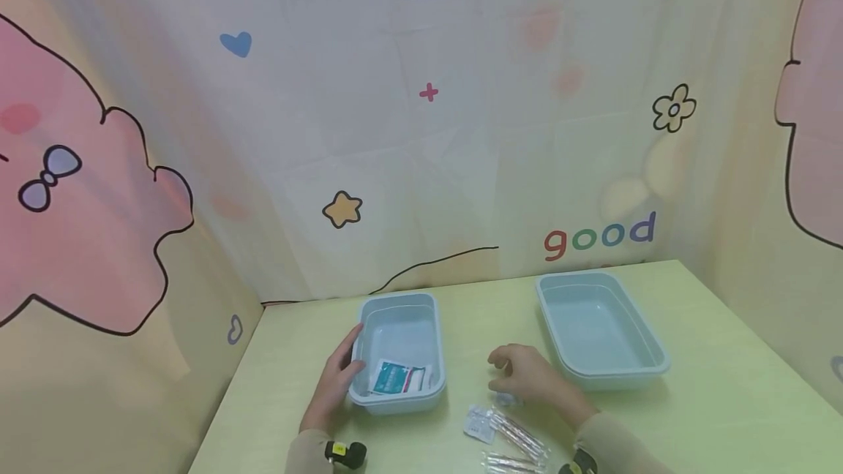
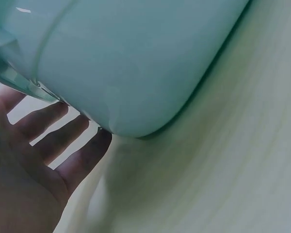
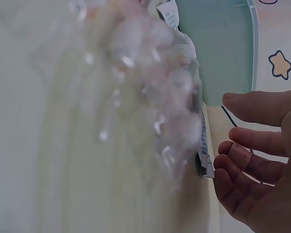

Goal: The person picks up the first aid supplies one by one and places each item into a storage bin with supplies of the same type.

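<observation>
My left hand (image 1: pixel 332 380) touches the left side of a pale blue plastic basin (image 1: pixel 398 406), its thumb near the rim. In the left wrist view, the extended fingers (image 2: pixel 80 162) rest against the basin's outer wall. Inside that basin lies a teal-and-white packet (image 1: pixel 393 377). My right hand (image 1: pixel 527 375) hovers over the table with loosely bent fingers and nothing between them. Partly hidden under it is a small clear-and-white sachet (image 1: pixel 507 399). Just in front lie another small sachet (image 1: pixel 479 423) and clear-wrapped bundles of thin sticks (image 1: pixel 520 436).
A second pale blue basin (image 1: pixel 599 324) stands to the right, behind my right forearm, with nothing inside. The pale yellow-green table (image 1: pixel 484 328) runs back to a printed cloth backdrop (image 1: pixel 421 152), which also rises on both sides.
</observation>
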`<state>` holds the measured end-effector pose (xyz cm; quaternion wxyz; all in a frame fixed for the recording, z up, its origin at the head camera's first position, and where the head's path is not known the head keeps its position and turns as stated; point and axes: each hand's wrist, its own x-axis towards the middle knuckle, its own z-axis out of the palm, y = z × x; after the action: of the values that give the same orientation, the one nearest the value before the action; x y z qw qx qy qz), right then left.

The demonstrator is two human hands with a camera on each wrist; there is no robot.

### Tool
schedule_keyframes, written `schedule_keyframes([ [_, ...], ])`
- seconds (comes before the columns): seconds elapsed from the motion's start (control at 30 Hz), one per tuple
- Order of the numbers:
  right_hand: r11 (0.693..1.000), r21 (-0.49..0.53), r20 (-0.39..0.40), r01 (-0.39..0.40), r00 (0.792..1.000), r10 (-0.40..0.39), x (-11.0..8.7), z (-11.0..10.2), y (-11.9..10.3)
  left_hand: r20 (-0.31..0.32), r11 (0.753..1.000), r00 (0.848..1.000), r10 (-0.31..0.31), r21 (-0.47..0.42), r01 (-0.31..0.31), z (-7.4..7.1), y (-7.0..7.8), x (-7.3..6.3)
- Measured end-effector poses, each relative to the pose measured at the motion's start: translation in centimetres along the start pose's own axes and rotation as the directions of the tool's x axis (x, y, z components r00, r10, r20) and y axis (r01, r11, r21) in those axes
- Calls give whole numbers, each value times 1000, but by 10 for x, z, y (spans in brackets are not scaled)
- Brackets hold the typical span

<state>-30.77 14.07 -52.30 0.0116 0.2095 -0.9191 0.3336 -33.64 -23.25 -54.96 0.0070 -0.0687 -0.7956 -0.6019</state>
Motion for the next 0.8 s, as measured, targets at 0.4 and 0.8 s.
schedule_keyframes([
  [0.4,999,-32,59,-10,998,12,-4,-4,2,-15,999,1000,13,31,-12,7,5,0],
  [0.8,1000,-31,141,-6,990,11,-6,-6,6,-9,1000,1000,-14,20,14,10,5,1],
])
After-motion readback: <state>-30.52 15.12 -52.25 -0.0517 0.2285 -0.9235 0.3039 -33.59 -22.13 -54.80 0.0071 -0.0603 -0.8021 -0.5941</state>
